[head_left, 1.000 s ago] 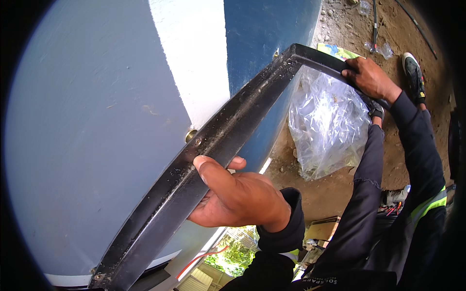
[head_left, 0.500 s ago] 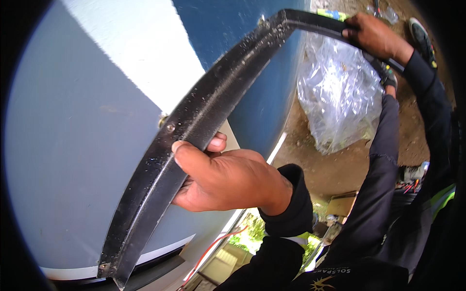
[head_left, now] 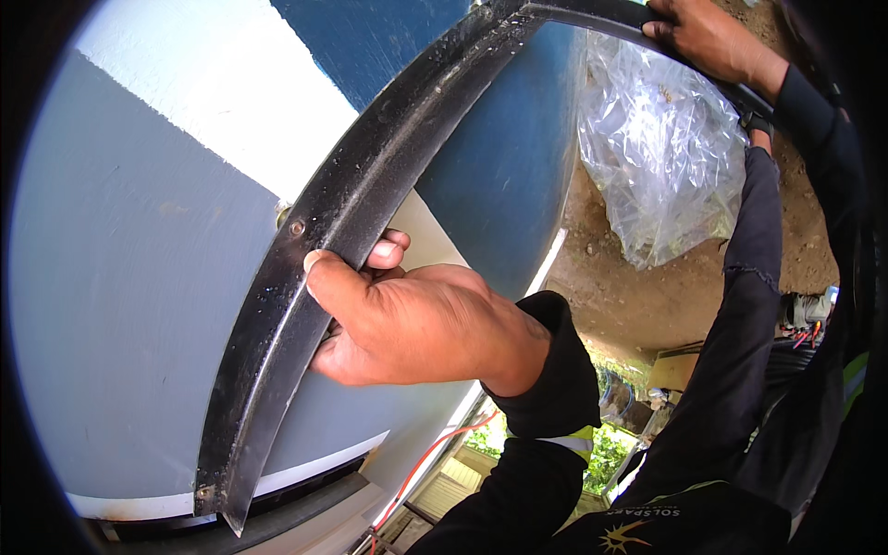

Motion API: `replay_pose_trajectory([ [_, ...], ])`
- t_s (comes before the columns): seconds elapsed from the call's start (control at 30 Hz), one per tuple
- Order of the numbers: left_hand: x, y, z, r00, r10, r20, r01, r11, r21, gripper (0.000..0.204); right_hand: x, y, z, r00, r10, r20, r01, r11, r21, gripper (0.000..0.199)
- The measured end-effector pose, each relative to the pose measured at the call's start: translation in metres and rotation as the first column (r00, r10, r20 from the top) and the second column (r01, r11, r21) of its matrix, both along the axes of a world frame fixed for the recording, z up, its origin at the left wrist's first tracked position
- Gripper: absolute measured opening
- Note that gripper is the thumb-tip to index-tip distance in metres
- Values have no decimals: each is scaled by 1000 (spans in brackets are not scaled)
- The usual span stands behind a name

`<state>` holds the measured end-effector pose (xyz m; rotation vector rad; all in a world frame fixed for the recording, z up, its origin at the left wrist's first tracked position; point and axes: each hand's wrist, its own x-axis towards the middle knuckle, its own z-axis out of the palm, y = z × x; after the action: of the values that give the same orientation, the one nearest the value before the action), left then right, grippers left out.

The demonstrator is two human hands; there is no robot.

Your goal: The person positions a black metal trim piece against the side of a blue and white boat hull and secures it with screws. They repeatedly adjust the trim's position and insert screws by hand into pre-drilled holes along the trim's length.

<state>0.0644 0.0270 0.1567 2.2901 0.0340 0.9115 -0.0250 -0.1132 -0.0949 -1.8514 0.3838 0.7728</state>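
Observation:
A long black angle bar [head_left: 375, 176], dusty and scuffed, runs from the lower left to the upper right, with a bend near the top of the view. A small hole shows in its flange near my left thumb, and its lower end is pointed. My left hand [head_left: 425, 324] grips the bar's middle, thumb on the front face and fingers curled behind. At the upper right, my right hand [head_left: 717, 42] is closed around the bar's far section. Behind the bar stands a wall [head_left: 120, 250] painted grey, white and blue; whether they touch I cannot tell.
Crumpled clear plastic sheeting [head_left: 661, 148] lies on the dirt ground [head_left: 601, 296] to the right. An orange cable [head_left: 430, 453] hangs by the wall's lower edge. A cardboard box [head_left: 673, 370] and a cluster of tools and wires [head_left: 809, 319] are at the lower right.
The bar and both hands have shifted slightly up and left in view, along with the wall. Both hands keep their hold on the bar.

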Motion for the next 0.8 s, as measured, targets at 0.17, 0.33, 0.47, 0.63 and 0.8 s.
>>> replay_pose_trajectory([
  [0.17,-2,1,3,1000,-8,-7,9,1000,8,12,-6,9,-11,999,-31,-17,32,999,40,38],
  [0.33,-4,1,4,1000,-17,-6,17,1000,12,11,21,-31,-23,990,102,97,-107,993,54,36],
  [0.47,-4,-2,5,1000,-18,-8,18,1000,-2,11,11,-6,-14,996,-5,91,8,1000,-26,39],
  [0.63,-3,-5,5,1000,-9,-23,9,1000,5,11,-21,49,-18,956,-291,36,287,954,89,36],
  [0.8,-7,-4,2,999,6,-42,-6,1000,-7,11,-21,31,-32,970,-224,100,213,971,104,38],
])
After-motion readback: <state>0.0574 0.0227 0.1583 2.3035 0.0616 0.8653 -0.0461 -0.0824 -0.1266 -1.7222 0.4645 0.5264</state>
